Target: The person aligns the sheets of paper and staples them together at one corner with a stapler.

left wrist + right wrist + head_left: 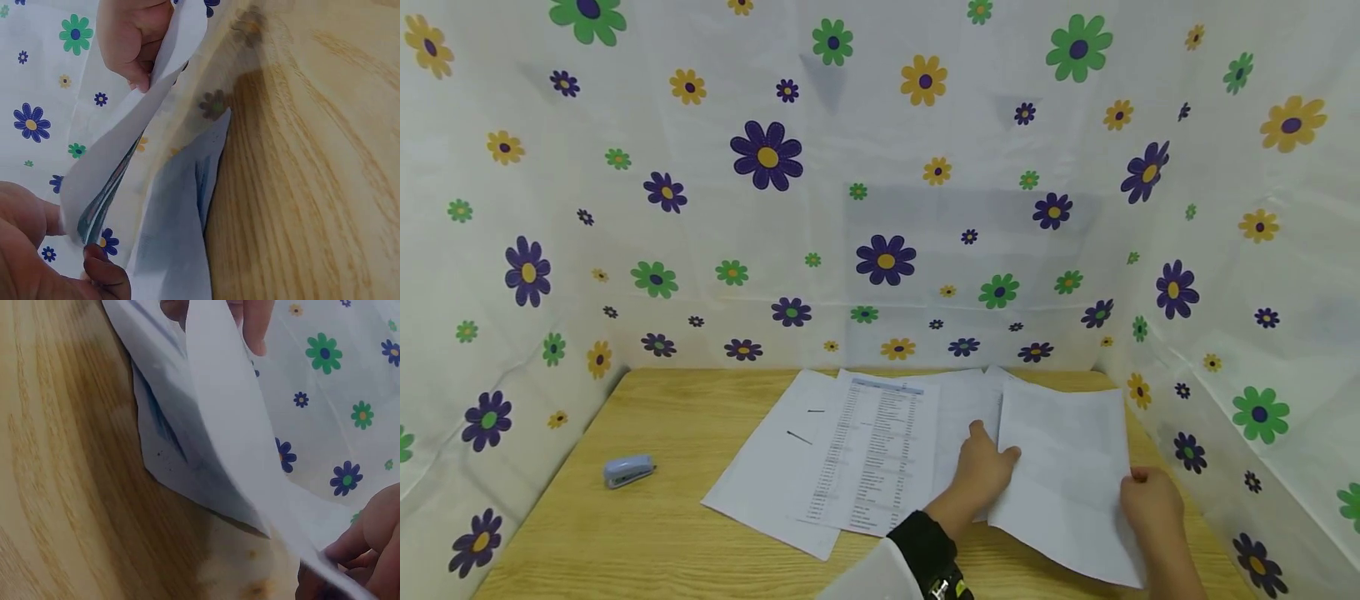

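Observation:
Both my hands hold a white sheet of paper (1067, 475) by its opposite side edges, lifted and bowed above the table in the wrist views. My left hand (983, 473) pinches the left edge between thumb and fingers. At the right edge, my right hand (1156, 510) grips it with curled fingers. The side facing me looks blank in the head view. Beneath and behind it lie more papers (181, 444), partly hidden. A printed sheet (872, 454) with columns of text rests left of my left hand, overlapping another white sheet (760, 483).
A small pale blue stapler (628, 471) sits on the left of the wooden table (692, 417). Two thin dark marks lie on the leftmost sheet. A flower-patterned white curtain (880, 208) encloses the back and sides.

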The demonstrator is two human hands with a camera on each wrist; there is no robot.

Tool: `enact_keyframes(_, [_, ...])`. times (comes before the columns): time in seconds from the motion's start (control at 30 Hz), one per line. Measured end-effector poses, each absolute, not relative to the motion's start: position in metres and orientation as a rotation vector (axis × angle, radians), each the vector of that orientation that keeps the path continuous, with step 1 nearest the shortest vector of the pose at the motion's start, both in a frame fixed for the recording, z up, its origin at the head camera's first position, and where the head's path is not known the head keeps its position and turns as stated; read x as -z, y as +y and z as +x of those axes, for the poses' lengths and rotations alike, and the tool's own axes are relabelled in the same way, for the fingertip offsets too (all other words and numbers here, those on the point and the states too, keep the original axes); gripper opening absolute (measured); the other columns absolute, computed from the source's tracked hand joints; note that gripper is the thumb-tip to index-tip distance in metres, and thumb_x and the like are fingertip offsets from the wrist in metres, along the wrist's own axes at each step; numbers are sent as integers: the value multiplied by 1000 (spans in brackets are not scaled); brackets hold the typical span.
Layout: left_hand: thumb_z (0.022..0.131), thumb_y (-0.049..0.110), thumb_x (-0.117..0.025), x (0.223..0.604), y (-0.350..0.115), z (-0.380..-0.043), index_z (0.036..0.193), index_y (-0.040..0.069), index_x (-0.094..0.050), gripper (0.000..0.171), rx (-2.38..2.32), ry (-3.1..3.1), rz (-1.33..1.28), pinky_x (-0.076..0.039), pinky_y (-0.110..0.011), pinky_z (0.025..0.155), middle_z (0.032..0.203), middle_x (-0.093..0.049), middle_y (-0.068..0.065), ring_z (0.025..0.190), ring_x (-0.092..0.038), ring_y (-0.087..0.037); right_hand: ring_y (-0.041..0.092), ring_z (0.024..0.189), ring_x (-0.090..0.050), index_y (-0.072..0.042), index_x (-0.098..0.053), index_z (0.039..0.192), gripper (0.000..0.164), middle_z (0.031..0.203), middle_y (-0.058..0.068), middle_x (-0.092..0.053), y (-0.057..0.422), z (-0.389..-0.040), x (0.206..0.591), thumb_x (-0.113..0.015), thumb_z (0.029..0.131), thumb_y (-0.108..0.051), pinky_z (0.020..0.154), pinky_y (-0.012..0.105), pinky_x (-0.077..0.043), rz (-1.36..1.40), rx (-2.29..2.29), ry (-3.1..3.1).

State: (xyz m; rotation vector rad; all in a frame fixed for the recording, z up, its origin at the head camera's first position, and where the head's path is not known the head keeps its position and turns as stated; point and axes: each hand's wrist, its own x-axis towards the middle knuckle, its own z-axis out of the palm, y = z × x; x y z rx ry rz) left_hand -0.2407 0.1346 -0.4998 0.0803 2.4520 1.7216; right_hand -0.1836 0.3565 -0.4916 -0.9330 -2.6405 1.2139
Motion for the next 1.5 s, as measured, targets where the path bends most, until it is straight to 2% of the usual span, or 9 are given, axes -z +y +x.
enact_keyframes(0.1, [97,19,-67,492,126,-242,143,-12,-40,61,-1722,2457,114,-50,-56,101,131,-58,-35,126,-58,-45,49,120,-46,15,-41,142,47,136,36,-44,352,-183,486,-40,103,-9,102,62,-41,-925,-1282,-2594])
enact_keyframes(0.2, [96,15,-66,483,111,-243,129,-8,-53,43,-1676,2502,194,-57,-47,85,112,-66,-23,106,-67,-33,47,119,-46,13,-39,145,48,136,33,-45,344,-183,479,-40,105,-12,101,59,-42,-883,-1353,-2564])
enact_keyframes(0.33, [94,13,-68,474,82,-247,115,-2,-60,27,-1613,2537,280,-53,-32,63,91,-64,-8,80,-63,-18,41,117,-48,10,-39,148,48,135,30,-48,328,-184,469,-42,105,-12,99,52,-43,-817,-1460,-2548])
enact_keyframes(0.5, [94,15,-71,463,35,-248,111,3,-61,23,-1563,2534,283,-51,-26,51,86,-62,-5,68,-61,-16,37,116,-54,7,-37,150,51,136,28,-51,306,-184,458,-47,106,-16,93,46,-51,-668,-1593,-2611])
enact_keyframes(0.63, [94,15,-73,456,-2,-241,114,2,-60,27,-1550,2524,285,-52,-28,49,87,-65,-6,63,-60,-18,26,98,-62,8,-39,147,49,121,21,-61,286,-184,454,-52,105,-14,75,34,-54,-530,-1688,-2637])
enact_keyframes(0.77, [93,14,-73,454,-36,-230,115,1,-58,30,-1556,2496,259,-53,-29,49,85,-66,-6,57,-56,-16,20,85,-65,8,-44,143,46,107,14,-66,264,-184,451,-56,103,-11,70,33,-56,-416,-1739,-2640])
enact_keyframes(1.0, [93,11,-73,465,-85,-213,115,-1,-57,30,-1535,2504,178,-54,-36,50,81,-67,-6,52,-55,-15,21,75,-67,4,-49,136,41,98,14,-65,225,-188,458,-62,98,-6,66,38,-59,-292,-1802,-2643])
enact_keyframes(1.2, [92,10,-75,482,-109,-204,114,0,-57,30,-1482,2541,71,-51,-30,48,84,-67,-5,54,-54,-15,22,69,-64,3,-50,127,38,94,13,-62,199,-193,476,-66,93,-2,59,37,-58,-249,-1799,-2669])
enact_keyframes(1.5, [88,11,-78,498,-126,-198,104,2,-59,27,-1354,2688,75,-50,-31,57,82,-65,-3,68,-60,-15,20,65,-60,3,-54,117,32,90,10,-61,181,-192,494,-69,90,0,55,33,-55,-165,-1705,-2755])
